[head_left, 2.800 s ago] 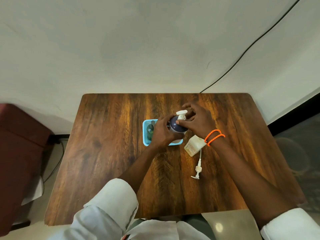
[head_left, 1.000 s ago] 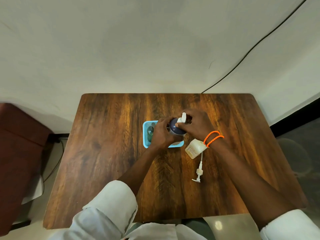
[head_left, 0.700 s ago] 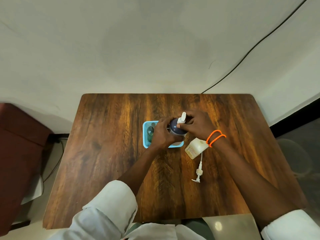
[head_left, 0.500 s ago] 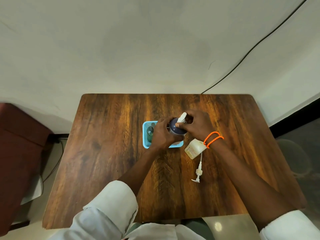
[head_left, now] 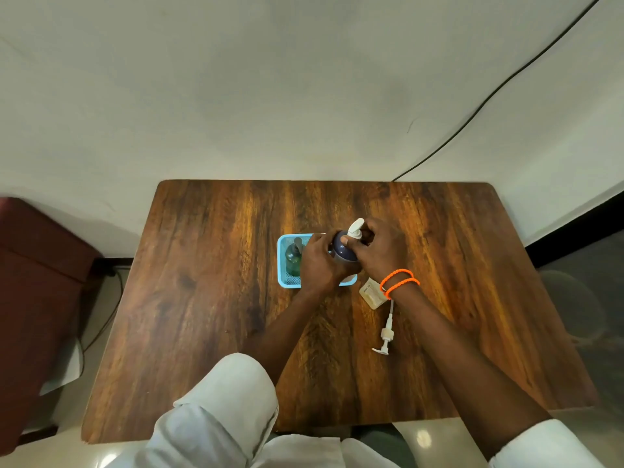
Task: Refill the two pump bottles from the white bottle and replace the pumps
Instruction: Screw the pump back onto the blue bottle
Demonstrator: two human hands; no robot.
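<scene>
Wooden table [head_left: 209, 298], black cable [head_left: 499, 86] on wall, maroon seat [head_left: 37, 282]

A light-blue plastic mesh basket [head_left: 283, 261] sits near the middle of the brown wooden desk [head_left: 209, 298]. Inside it, a dark green pump bottle [head_left: 293, 260] stands at the left; a dark blue pump bottle [head_left: 342, 248] stands to its right. Right of the basket and nearer the person lies a pale cream flat bottle [head_left: 371, 293] on the desk, and nearer still a loose white pump [head_left: 385, 336].
</scene>
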